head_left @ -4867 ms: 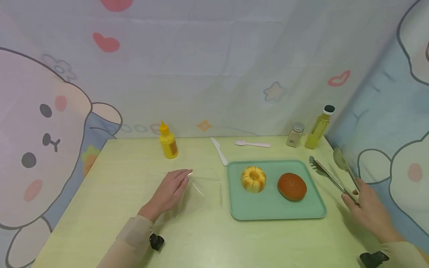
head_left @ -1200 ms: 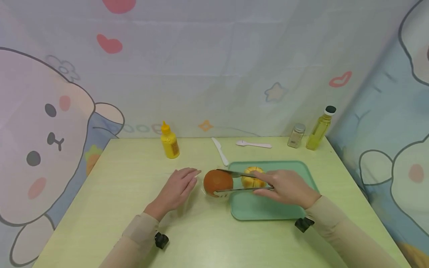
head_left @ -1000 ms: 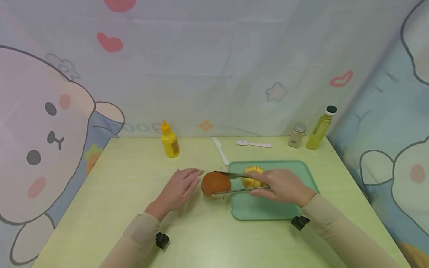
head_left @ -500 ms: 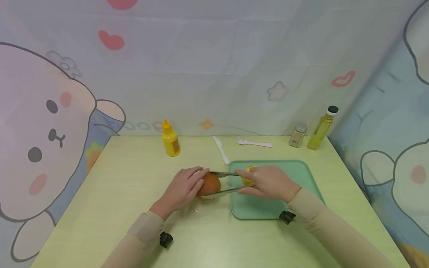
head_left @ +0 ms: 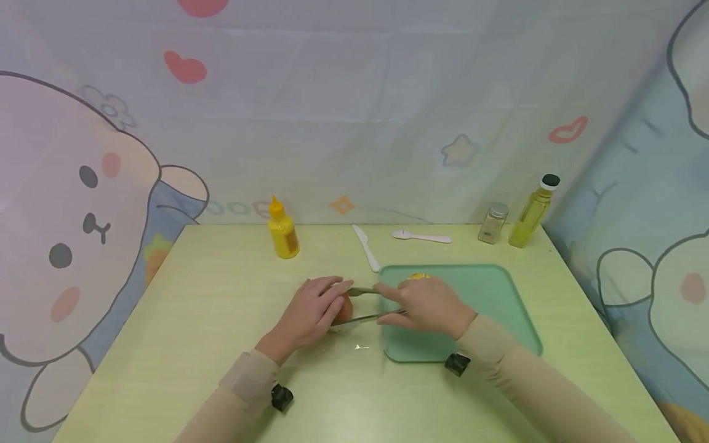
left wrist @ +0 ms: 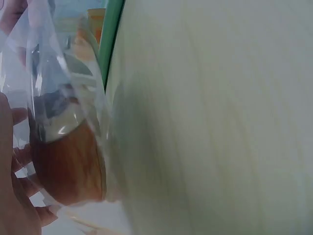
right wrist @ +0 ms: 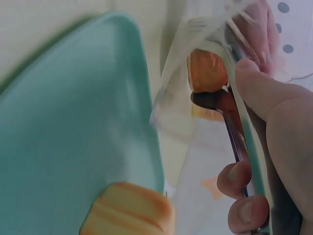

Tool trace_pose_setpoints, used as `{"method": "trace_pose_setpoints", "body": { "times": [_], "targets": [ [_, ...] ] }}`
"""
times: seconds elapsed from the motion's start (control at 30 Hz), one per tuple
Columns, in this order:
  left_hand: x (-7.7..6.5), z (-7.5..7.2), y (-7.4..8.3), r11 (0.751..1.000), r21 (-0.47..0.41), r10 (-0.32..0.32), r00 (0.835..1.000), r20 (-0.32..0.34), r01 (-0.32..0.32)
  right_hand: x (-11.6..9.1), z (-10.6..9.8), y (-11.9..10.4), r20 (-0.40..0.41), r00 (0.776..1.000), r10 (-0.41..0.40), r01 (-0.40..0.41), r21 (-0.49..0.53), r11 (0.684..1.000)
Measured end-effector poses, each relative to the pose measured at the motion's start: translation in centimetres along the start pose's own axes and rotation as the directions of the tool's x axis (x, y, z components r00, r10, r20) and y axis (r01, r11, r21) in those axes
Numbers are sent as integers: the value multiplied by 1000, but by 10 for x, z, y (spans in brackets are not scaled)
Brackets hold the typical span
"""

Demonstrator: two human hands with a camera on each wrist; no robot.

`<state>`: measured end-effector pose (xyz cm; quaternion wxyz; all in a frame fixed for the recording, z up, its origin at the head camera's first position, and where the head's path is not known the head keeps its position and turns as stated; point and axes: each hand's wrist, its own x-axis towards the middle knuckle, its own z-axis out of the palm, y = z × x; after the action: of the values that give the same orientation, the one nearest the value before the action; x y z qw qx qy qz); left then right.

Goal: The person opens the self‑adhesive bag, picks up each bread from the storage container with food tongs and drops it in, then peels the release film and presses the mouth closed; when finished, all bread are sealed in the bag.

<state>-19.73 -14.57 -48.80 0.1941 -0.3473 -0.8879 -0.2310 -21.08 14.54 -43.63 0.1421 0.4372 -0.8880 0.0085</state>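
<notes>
My left hand [head_left: 310, 314] holds a clear plastic bag [left wrist: 73, 105], its fingers lying along the bag's side in the left wrist view. Inside the bag is a round brown bun [left wrist: 71, 171], mostly hidden behind the hand in the head view. Over the tray's left edge, my right hand [head_left: 429, 304] grips metal tongs [head_left: 365, 318]. The tong arms reach into the bag, their ends at the bun. A golden, ridged, ring-shaped bread [right wrist: 129, 210] sits on the green tray [head_left: 493, 307], largely covered by the right hand in the head view.
Behind the hands lie a white plastic knife [head_left: 365, 247] and a white spoon-like utensil [head_left: 422, 236]. A yellow squeeze bottle [head_left: 284, 237] stands at the back left. A small shaker jar [head_left: 493, 224] and an oil bottle [head_left: 532, 215] stand at the back right.
The right hand took the tongs from the right side, lifted the bun off the tray and carried it left into the bag. Most recently, both tongs and bun slid further left under the left hand.
</notes>
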Motion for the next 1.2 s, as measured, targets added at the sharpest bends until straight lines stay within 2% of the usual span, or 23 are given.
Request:
{"method": "trace_pose_setpoints", "body": {
  "times": [0.2, 0.5, 0.67, 0.9, 1.2],
  "targets": [
    [4, 3, 6, 1000, -1, -5, 1000, -4, 5, 5, 2, -10, -17, 999, 29, -29, -17, 999],
    [9, 4, 14, 997, 6, -81, 996, 22, 81, 15, 7, -19, 37, 998, 54, -56, 60, 997],
    [8, 4, 16, 997, 26, -78, 997, 9, 77, 19, 13, -22, 51, 997, 60, -64, 83, 995],
    [9, 6, 16, 998, 33, -49, 999, -13, 50, 23, 21, -26, 1, 999, 40, -40, 57, 998],
    [11, 5, 17, 998, 25, -55, 998, -2, 55, 28, 26, -32, 33, 996, 79, -81, 68, 994]
  ]
}}
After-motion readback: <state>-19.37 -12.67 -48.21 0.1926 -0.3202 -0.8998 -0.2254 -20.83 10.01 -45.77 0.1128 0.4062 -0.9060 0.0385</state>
